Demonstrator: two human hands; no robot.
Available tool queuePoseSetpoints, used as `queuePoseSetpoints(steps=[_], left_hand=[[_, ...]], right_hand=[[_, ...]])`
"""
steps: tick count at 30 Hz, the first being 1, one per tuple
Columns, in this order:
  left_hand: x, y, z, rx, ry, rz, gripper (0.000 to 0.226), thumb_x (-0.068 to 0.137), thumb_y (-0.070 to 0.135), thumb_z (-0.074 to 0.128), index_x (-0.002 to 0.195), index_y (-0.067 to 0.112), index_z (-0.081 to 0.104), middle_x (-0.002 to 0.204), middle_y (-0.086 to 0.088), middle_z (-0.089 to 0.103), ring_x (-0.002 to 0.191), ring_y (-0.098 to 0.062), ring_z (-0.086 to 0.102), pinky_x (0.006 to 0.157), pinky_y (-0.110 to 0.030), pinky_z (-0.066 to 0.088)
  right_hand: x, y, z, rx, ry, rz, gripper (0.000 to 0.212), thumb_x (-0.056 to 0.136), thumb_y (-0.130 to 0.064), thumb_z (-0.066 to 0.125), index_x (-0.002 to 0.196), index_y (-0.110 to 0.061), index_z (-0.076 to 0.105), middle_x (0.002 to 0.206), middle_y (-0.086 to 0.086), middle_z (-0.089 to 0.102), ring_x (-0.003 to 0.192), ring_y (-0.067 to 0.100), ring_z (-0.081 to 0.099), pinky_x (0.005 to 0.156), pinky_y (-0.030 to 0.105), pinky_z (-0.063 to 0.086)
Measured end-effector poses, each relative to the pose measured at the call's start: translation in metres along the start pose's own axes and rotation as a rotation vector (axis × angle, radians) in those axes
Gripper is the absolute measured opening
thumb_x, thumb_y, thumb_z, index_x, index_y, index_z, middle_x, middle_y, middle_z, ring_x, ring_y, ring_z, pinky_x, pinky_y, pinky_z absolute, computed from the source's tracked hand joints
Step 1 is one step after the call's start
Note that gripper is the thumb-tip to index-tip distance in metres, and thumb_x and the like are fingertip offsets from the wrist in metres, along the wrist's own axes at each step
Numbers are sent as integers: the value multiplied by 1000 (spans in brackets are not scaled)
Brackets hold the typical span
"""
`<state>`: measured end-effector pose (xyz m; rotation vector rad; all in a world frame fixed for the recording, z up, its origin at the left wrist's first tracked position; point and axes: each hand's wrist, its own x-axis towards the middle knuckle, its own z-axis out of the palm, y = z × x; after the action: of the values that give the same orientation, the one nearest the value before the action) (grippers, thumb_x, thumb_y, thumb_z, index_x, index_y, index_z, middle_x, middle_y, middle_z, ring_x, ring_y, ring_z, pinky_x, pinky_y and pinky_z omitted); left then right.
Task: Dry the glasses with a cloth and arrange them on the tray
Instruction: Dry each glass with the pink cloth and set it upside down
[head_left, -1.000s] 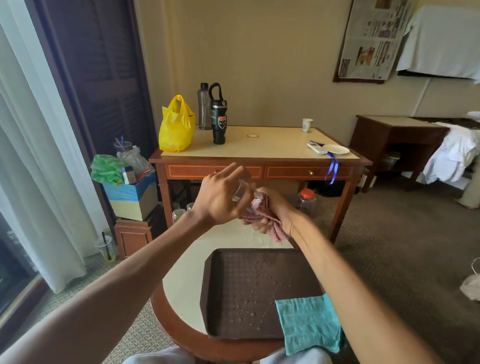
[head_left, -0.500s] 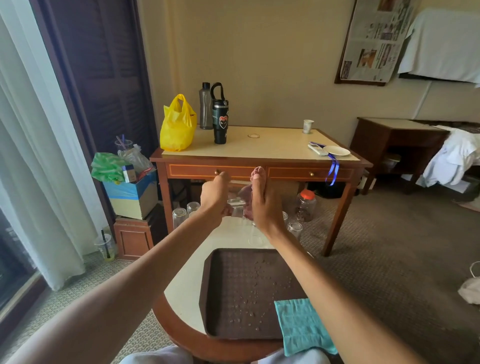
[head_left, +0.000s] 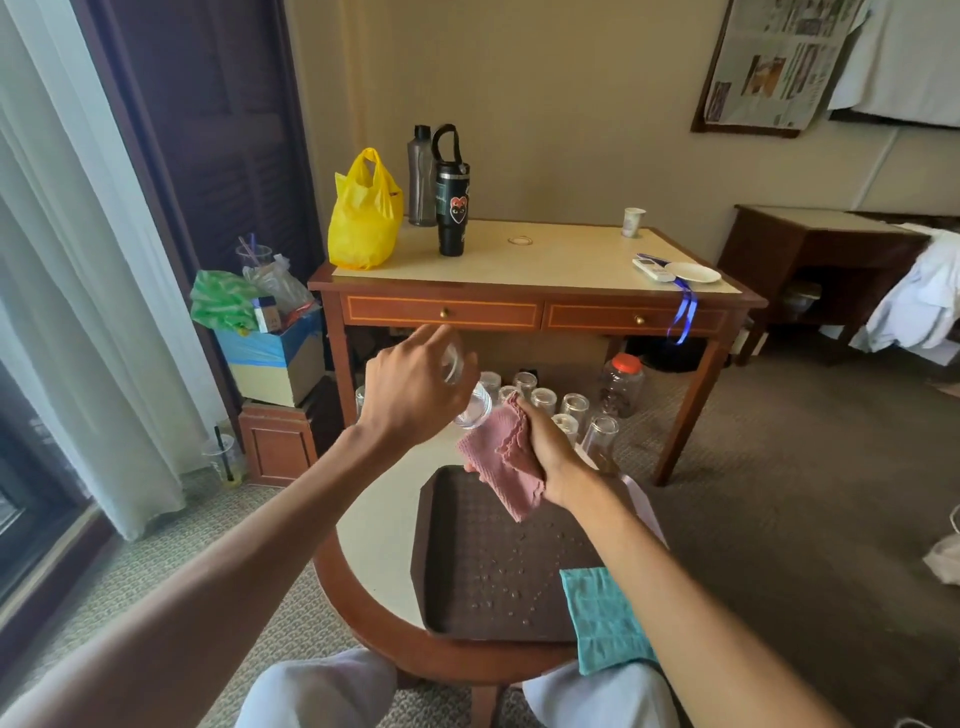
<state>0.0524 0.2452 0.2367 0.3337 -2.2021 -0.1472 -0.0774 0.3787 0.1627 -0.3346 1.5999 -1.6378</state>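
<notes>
Head view. At mid-frame the left hand (head_left: 415, 384) curls its fingers round a clear glass (head_left: 471, 411) and holds it tilted in the air, above the far edge of the tray; most of the glass is hidden behind the hand, and only its lower end and a strip near the fingertips show. Just to the right, the right hand (head_left: 550, 452) grips a bunched pink cloth (head_left: 506, 462), whose loose corner hangs down over the far part of the tray. The upper edge of the cloth lies just beside the lower end of the glass; whether the two touch cannot be told. The brown tray (head_left: 457, 571) rests on a round table (head_left: 374, 556) in the lower centre of the frame and bears scattered water drops. A teal cloth (head_left: 605, 618) lies across the tray's lower right corner and overhangs the table rim. Behind the hands, a cluster of further glasses (head_left: 574, 405) stands on the far side of the table, apparently mouth down and partly hidden. In the upper centre, a wooden desk (head_left: 519, 254) carries a yellow bag (head_left: 363, 213) and a black tumbler (head_left: 451, 208).
</notes>
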Motion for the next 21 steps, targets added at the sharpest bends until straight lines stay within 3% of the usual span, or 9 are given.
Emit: queuePoseSetpoints(steps=[3, 5, 9, 12, 14, 15, 18, 21], left_hand=[[-21, -24, 4, 66, -105, -147, 29, 97, 49, 58, 103, 21, 61, 100, 3, 71, 74, -17, 65, 60, -27, 40], [-39, -38, 9, 103, -200, -233, 34, 97, 48, 59, 115, 20, 63, 110, -1, 72, 84, -21, 67, 66, -27, 39], [-74, -66, 27, 112, -363, -346, 38, 95, 41, 64, 120, 12, 61, 120, -8, 70, 92, -30, 69, 67, -30, 40], [-98, -80, 45, 135, -453, -404, 38, 94, 43, 65, 117, 13, 62, 118, -5, 71, 92, -28, 70, 69, -33, 50], [-113, -87, 58, 152, -506, -416, 40, 92, 45, 66, 118, 14, 63, 118, -4, 71, 94, -28, 71, 73, -36, 56], [-120, -89, 64, 170, -531, -416, 41, 91, 46, 66, 117, 15, 63, 117, -4, 72, 95, -27, 71, 73, -37, 57], [-137, -97, 78, 234, -599, -422, 42, 89, 49, 65, 116, 18, 63, 115, -3, 72, 97, -28, 71, 73, -38, 58], [-148, -103, 87, 282, -649, -429, 45, 89, 51, 66, 119, 18, 63, 114, -3, 72, 97, -29, 70, 74, -37, 56]], right_hand=[[5, 27, -5, 37, 126, 66, 49, 95, -57, 55, 110, -13, 69, 108, 16, 71, 95, 26, 67, 83, 34, 51], [6, 42, -4, 95, 136, 115, 46, 95, -56, 55, 111, -14, 68, 108, 13, 70, 98, 26, 65, 83, 33, 52], [8, 61, 2, 105, 116, 172, 63, 89, -69, 54, 121, -16, 63, 117, 13, 67, 109, 29, 62, 103, 42, 48], [13, 74, 8, 41, 58, 162, 100, 60, -91, 61, 134, -24, 56, 131, 7, 62, 123, 27, 57, 114, 50, 39], [16, 85, 11, -26, -12, 162, 98, 56, -85, 71, 133, -26, 56, 132, 7, 61, 124, 26, 55, 113, 48, 38], [15, 89, 12, -61, -45, 162, 83, 62, -74, 75, 125, -22, 61, 123, 8, 64, 118, 25, 57, 109, 44, 42], [17, 99, 11, -46, -94, 190, 32, 73, -41, 72, 85, -13, 61, 80, 9, 64, 80, 22, 59, 72, 30, 45], [17, 104, 11, 28, -86, 171, 25, 66, -36, 65, 72, -14, 53, 64, 3, 56, 67, 17, 51, 60, 27, 36]])
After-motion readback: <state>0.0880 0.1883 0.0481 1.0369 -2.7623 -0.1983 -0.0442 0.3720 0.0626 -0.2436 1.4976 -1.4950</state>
